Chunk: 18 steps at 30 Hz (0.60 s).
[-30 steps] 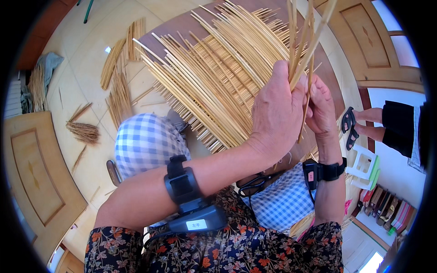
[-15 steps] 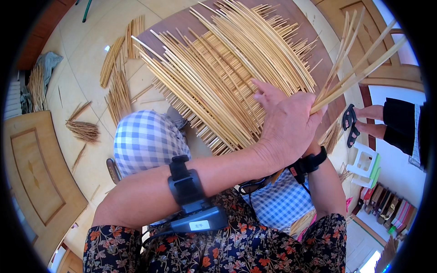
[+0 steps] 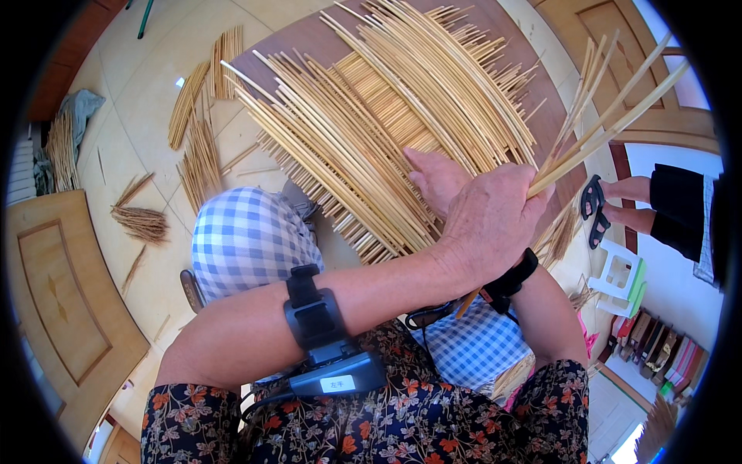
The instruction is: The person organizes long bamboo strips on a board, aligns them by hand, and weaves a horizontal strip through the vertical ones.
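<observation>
Straw-coloured stalks [image 3: 456, 85] lie in long rows on top of a crosswise layer of stalks [image 3: 398, 108], all on a brown round board [image 3: 267, 58]. My left hand [image 3: 491, 224], its arm crossing in front of me, is closed round a small bunch of stalks [image 3: 618, 127] that sticks out to the upper right. My right hand [image 3: 440, 182] is partly hidden behind the left one. Its fingers stretch out against the edge of the left row of stalks, beside a gap where the crosswise layer shows.
Several stalk bundles [image 3: 201, 158] lie on the tiled floor to the left, with a smaller bundle [image 3: 143, 220] nearer. At the right stands another person [image 3: 618, 199] in sandals, near a white and green stool [image 3: 618, 278]. Blue checked cloth [image 3: 251, 240] covers my knees.
My right hand has shifted left and slightly nearer, and loose stalks in the middle have moved left with it, widening the gap. My left hand still grips its bunch.
</observation>
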Motion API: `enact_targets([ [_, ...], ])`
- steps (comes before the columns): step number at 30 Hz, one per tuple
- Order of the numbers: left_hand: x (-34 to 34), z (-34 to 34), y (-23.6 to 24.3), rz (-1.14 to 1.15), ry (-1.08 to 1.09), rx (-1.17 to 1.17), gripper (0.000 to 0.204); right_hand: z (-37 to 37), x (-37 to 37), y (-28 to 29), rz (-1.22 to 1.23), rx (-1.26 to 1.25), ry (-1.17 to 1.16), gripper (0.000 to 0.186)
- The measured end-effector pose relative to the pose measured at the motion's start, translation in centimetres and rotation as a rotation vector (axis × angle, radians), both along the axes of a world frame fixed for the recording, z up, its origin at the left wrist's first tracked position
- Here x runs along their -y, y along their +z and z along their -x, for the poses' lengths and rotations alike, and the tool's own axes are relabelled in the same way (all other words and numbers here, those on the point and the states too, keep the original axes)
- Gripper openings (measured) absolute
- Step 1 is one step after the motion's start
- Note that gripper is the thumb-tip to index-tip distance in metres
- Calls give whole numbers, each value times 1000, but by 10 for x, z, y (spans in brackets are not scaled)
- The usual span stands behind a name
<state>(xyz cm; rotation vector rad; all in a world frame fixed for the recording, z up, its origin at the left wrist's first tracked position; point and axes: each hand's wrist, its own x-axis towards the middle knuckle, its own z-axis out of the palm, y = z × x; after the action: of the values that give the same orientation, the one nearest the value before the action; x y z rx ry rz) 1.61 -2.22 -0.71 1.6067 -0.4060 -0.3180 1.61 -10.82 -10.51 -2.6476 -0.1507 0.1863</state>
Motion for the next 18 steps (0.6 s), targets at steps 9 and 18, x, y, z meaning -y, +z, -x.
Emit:
enact_targets([
  [9,-1,1,1,-51,-70,42,32,3,-2,-6,14,15,11,33],
  [18,3,7,-5,-32,-131,-4,37,2,-4,-22,-24,78,-17,15],
])
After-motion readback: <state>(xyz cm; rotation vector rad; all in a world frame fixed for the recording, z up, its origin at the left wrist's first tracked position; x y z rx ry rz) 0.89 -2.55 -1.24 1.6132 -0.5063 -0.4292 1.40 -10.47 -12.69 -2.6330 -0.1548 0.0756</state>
